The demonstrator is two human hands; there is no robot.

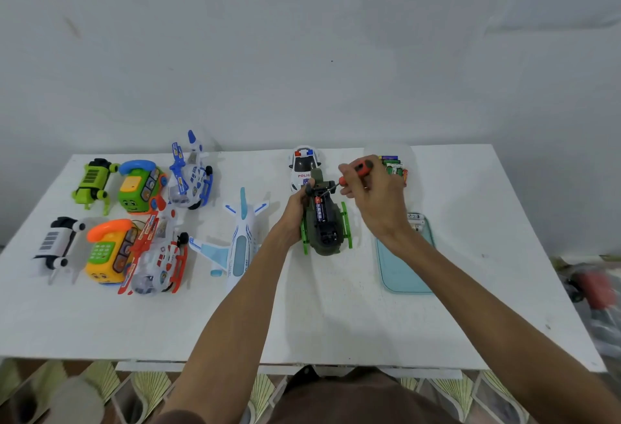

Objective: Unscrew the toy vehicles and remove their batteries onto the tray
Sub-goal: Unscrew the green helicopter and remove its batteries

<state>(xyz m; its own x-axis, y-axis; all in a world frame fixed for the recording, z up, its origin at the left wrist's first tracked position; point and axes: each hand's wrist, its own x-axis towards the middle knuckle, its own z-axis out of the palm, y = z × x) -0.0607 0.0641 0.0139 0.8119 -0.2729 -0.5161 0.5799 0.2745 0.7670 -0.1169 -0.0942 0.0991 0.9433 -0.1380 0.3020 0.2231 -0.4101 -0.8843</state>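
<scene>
A dark green toy helicopter (pixel 327 237) with bright green skids lies belly-up in the middle of the white table (pixel 470 289). Its battery bay is open and a dark battery (pixel 320 211) shows inside. My left hand (pixel 297 210) grips the helicopter's left side near the tail end. My right hand (pixel 373 198) holds an orange-handled screwdriver (pixel 356 171), its tip pointing down-left into the bay. A pale teal tray (pixel 403 269) lies to the right, with a small white piece (pixel 416 220) at its far end. Loose batteries (pixel 395 166) lie behind my right hand.
A white police car (pixel 304 165) stands just behind the helicopter. A white and blue airplane (pixel 240 238) lies to its left. Farther left are two toy phones, two helicopters and two small robot-like toys. The table's right edge borders clutter on the floor.
</scene>
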